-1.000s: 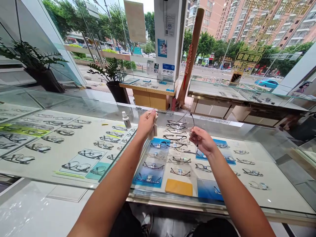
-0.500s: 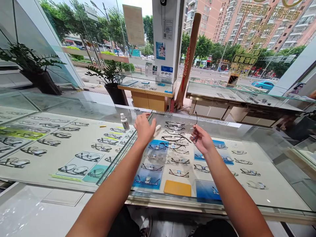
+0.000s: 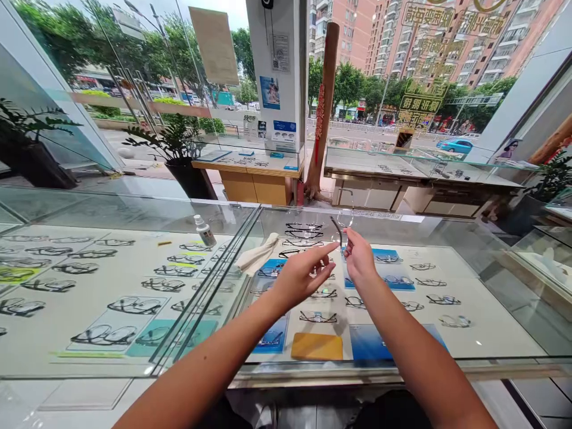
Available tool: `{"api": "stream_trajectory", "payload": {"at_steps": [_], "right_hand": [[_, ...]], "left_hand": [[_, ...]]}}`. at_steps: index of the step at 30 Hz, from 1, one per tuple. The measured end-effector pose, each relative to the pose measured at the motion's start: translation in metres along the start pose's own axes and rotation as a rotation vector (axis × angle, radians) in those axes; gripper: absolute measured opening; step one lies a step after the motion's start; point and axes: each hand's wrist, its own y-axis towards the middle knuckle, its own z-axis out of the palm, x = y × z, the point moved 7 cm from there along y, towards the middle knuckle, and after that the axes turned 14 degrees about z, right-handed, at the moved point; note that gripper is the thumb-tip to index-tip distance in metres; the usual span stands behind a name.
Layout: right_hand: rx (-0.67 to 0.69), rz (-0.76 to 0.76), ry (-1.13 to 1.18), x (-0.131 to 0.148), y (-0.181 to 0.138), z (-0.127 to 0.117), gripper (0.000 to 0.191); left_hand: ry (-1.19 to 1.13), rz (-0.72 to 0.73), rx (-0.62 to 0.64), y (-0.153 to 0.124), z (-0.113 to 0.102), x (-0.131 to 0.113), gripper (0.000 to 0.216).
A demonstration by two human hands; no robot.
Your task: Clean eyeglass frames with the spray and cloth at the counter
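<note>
In the head view, my right hand point(image 3: 360, 255) pinches a pair of eyeglasses point(image 3: 345, 215) above the glass display counter. The lenses point up and away, and one dark temple arm slants toward my left hand. My left hand point(image 3: 304, 271) is beside it, fingers stretched and apart. Its index fingertip is at the dark temple arm; whether it touches cannot be told. A crumpled whitish cloth point(image 3: 258, 254) lies on the glass to the left. Under my hands, a row of dark-framed eyeglasses point(image 3: 304, 232) sits behind other frames.
A small white spray bottle point(image 3: 204, 232) stands on the counter at left. Eyeglasses fill the glass display case point(image 3: 393, 333), with a yellow case point(image 3: 317, 346) near its front. Beyond are a potted plant point(image 3: 187, 179), a wooden post point(image 3: 322, 113) and another showcase point(image 3: 254, 167).
My left hand has moved right, from beside the cloth to the eyeglasses, leaving the cloth in full view. My right hand still holds the eyeglasses. The view has shifted right.
</note>
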Motion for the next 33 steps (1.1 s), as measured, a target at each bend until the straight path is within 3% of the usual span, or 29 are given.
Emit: {"api": "stream_trajectory", "payload": {"at_steps": [7,12,23,28,33], "right_hand": [[-0.065,0.029,0.023,-0.005,-0.005,0.001,0.044],[-0.049,0.018,0.028,-0.004,-0.007,0.002,0.049],[0.157,0.013,0.064,0.015,-0.022,0.02,0.05],[0.189,0.032,0.079,0.016,-0.034,0.025,0.048],[0.206,0.045,0.109,0.016,-0.044,0.028,0.047]], "left_hand": [[0.228,0.202,0.08,0.002,0.007,-0.017,0.053],[0.289,0.13,0.135,0.003,0.011,-0.012,0.044],[0.368,-0.125,-0.089,0.0,-0.022,0.017,0.026],[0.422,-0.048,-0.075,0.005,-0.027,0.01,0.023],[0.342,0.078,-0.048,0.007,-0.017,0.004,0.025]]}}
